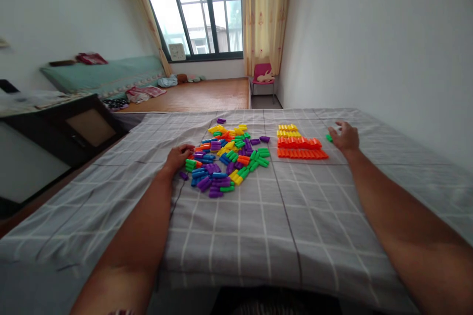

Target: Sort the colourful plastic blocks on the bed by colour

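A loose pile of small plastic pieces in purple, blue, green, yellow and orange lies on the grey checked cloth. At the pile's left edge rests my left hand, its fingers curled against the pieces; whether it grips one is hidden. To the right of the pile, yellow pieces stand in two short rows, with two longer rows of orange pieces nearer me. A green piece sits beyond their right end, beside the fingertips of my right hand, which are apart with nothing visible between them.
Behind the cloth is a low wooden platform with clothes on its left side. A dark cabinet stands at the left. A pink chair is by the curtain, and a white wall runs along the right.
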Demonstrator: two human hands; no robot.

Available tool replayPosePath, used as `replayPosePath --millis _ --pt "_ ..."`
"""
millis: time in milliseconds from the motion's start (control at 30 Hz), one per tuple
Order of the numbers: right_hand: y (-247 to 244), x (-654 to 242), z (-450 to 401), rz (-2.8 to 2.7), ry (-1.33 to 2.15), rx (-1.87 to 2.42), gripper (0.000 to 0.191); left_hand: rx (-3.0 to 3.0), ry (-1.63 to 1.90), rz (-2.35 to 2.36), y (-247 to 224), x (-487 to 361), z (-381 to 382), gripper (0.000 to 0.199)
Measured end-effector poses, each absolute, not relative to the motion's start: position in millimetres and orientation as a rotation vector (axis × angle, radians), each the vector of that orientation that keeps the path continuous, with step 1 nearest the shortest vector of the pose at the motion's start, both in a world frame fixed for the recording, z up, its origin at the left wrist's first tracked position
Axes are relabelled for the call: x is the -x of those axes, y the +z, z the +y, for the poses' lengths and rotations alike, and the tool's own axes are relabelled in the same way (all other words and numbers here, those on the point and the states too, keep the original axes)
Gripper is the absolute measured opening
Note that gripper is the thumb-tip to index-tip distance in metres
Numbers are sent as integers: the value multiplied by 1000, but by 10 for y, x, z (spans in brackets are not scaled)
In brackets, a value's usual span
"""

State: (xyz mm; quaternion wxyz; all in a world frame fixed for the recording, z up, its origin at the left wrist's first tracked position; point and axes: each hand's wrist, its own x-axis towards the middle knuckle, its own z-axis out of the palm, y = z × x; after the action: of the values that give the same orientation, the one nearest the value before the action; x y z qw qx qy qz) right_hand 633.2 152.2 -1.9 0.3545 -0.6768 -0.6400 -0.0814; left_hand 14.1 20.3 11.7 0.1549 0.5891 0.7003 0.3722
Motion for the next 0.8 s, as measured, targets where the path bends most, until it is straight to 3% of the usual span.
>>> replayPosePath --millis 167,333,567,800 --pt "445 -5419 1192 -1874 -63 1438 37 -1728 1075 1981 14 -78 257 35" --pt "583 -4187 788 -2451 142 887 35 -1785 1076 1995 -41 -55 305 35" --pt "555 -3286 685 -2748 433 927 33 -1826 1064 2011 -71 -77 316 34" --pt "495 -3098 589 -2712 320 988 32 -1737 1159 1944 -191 -28 441 34"
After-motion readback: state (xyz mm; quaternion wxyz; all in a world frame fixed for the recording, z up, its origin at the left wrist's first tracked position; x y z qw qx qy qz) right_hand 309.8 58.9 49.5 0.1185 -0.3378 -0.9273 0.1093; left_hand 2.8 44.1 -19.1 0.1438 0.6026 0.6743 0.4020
